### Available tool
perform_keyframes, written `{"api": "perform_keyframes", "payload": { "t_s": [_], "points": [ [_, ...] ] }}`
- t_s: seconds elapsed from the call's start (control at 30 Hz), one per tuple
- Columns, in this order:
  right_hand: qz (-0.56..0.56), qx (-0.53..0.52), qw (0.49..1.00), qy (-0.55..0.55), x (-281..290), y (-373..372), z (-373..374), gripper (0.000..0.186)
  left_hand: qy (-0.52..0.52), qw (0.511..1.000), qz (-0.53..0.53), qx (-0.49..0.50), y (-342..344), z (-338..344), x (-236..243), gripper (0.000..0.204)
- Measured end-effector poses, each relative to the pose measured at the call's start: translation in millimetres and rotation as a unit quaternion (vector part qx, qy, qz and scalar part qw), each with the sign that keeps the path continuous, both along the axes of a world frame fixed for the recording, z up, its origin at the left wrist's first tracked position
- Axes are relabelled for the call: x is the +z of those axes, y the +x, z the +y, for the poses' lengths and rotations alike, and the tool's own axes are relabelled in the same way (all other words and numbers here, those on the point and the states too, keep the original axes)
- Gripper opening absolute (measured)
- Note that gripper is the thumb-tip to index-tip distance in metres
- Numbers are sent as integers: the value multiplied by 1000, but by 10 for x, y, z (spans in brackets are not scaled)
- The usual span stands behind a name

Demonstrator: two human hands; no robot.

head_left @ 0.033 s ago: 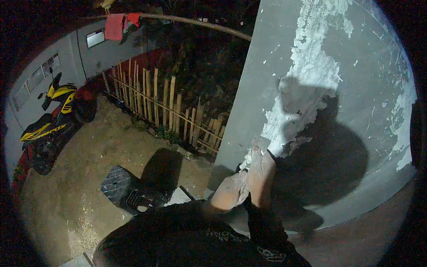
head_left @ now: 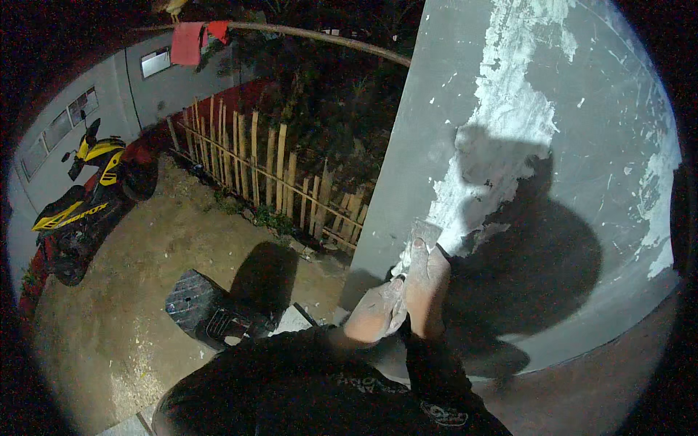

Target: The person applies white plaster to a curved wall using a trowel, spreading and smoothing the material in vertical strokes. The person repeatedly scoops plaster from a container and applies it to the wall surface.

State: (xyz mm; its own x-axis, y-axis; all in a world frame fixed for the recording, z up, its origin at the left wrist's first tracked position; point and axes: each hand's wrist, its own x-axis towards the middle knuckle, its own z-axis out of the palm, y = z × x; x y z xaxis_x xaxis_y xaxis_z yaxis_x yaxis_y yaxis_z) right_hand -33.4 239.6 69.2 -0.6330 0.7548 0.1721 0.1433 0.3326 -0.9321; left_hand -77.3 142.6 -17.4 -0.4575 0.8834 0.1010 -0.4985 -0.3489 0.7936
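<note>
My right hand (head_left: 427, 282), dusted white, is closed on a putty knife (head_left: 426, 232), its thumb lying along the flat blade. The blade is at the grey wall (head_left: 429, 109), at the lower end of a long white patch of putty (head_left: 512, 87). Just left of it, close to my right wrist, is my left hand (head_left: 374, 311), also smeared white. Its fingers are curled, and what they hold, if anything, is hidden. A bit of white putty (head_left: 402, 267) shows just above them. My shadow darkens the wall to the right.
Below on the left is a dark boxy object (head_left: 193, 301) on the bare ground. A bamboo fence (head_left: 269, 167) runs behind. A yellow and black motorcycle (head_left: 87, 182) stands by a building (head_left: 145, 94). Cloths (head_left: 187, 43) hang from a pole (head_left: 320, 38), where a bird (head_left: 173, 9) perches.
</note>
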Motion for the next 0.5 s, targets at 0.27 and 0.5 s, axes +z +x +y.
{"api": "perform_keyframes", "payload": {
  "t_s": [0.27, 0.5],
  "points": [
    [-26, -41, 995, 87, -18, -146, 81, 42, -38, 991, 122, 41, -95, -9, 124, 22],
    [44, -39, 998, 17, 87, -175, 14, 39, 20, 748, 593, 297, -175, -19, 176, 21]
  ]
}}
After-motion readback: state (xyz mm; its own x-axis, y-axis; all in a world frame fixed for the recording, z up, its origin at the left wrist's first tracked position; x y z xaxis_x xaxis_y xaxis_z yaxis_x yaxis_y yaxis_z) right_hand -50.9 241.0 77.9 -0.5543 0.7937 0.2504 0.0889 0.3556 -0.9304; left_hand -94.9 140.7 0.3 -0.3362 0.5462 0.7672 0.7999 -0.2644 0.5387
